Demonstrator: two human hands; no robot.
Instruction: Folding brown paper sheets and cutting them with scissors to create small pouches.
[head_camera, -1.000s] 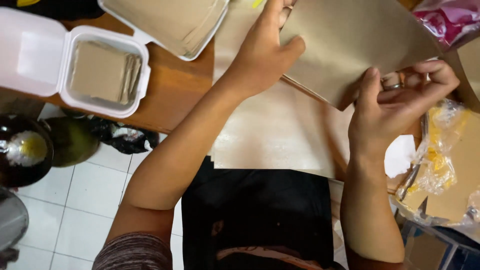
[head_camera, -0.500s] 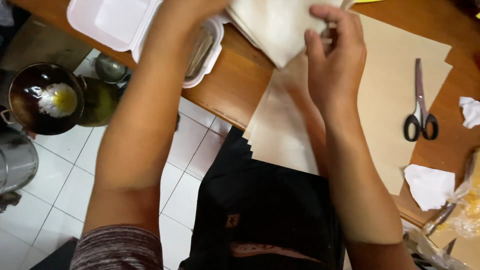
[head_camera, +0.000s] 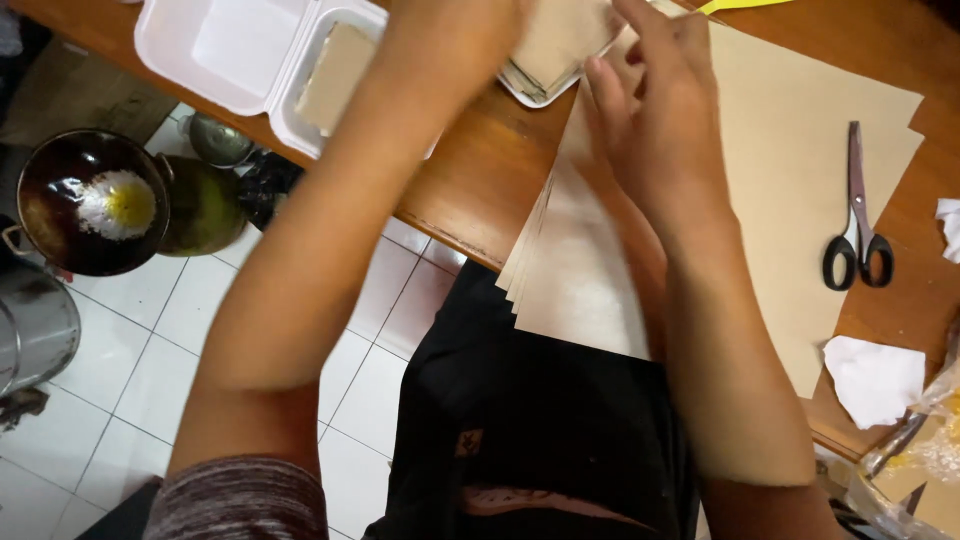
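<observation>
Both hands have shifted further up over the stack of brown paper sheets (head_camera: 600, 270), which overhangs the desk (head_camera: 480, 190) edge. Right hand (head_camera: 655, 120) lies flat on the stack, grip released. Left hand (head_camera: 460, 40) reaches past it by the white foam box (head_camera: 250, 60); its grip is hidden. Scissors (head_camera: 857, 215) lie right of the stack.
</observation>
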